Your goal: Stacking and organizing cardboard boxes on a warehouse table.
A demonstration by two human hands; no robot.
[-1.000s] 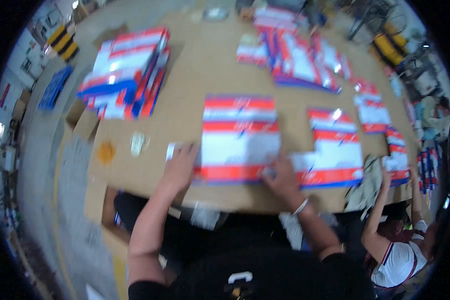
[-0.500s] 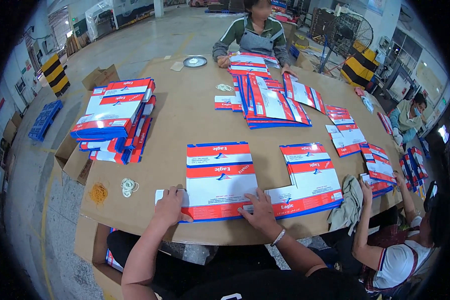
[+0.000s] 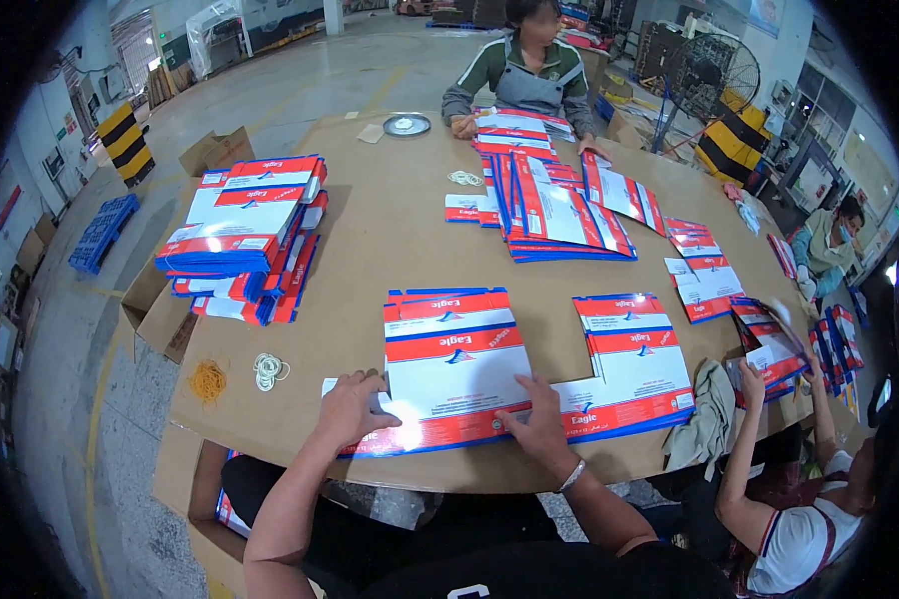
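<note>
- The flat carton stack (image 3: 454, 364) lies before you on the brown table (image 3: 370, 240), near the front edge, probably for easy reach.
- Your left hand (image 3: 355, 411) is on its left flap, thumb apart; whether it pinches, I cannot tell.
- Your right hand (image 3: 537, 419) touches the right edge with spread fingers; a firm grasp I cannot confirm. Such opposite placing perhaps keeps the sheets even.
- White bands (image 3: 269, 371) lie apart, leaving the stack uncovered.

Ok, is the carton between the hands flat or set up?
Flat: the carton lies on the table with no side walls standing.
</note>
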